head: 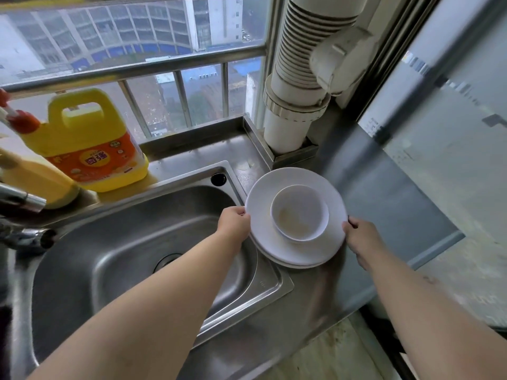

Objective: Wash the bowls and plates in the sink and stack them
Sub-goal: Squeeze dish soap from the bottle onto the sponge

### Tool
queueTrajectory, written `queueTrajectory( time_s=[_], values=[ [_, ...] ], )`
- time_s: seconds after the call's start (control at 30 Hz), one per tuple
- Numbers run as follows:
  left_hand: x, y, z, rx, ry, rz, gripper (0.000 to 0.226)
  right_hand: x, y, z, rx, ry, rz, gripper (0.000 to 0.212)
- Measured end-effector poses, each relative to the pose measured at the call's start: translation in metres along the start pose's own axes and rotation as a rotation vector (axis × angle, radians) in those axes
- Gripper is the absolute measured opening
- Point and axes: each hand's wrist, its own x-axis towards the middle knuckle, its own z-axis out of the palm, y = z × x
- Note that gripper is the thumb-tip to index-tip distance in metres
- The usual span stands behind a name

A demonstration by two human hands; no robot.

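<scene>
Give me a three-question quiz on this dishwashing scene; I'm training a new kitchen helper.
1. True or false: the white bowl sits inside the sink basin.
2. Which hands grip the stacked white plates? A) left only B) right only C) both
3. What stands behind the sink, on the ledge at the window?

Key:
1. False; it rests on the plates, on the counter right of the basin.
2. C; left hand and right hand grip opposite rims.
3. A yellow detergent jug.
</scene>
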Motion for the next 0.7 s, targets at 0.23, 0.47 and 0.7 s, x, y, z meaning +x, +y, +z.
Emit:
queueTrajectory(
  time_s=[0.23, 0.47, 0.7],
  values=[
    [-0.021, -0.003, -0.042, -0.174, 0.027, 0.046, 0.026, -0.021, -0.041, 0.009, 0.024, -0.080, -0.152, 0.020],
    [-0.066, -0.021, -0.115, -0.239, 0.199, 0.043, 0.016, -0.045, -0.081, 0.064, -0.033, -0.265, -0.291, 0.022],
    [-0.111, -0.077, -0.187, -0.314, 0.394, -0.089, 0.016, -0.090, -0.105, 0.146, -0.061, -0.516, -0.350, 0.020]
  ],
)
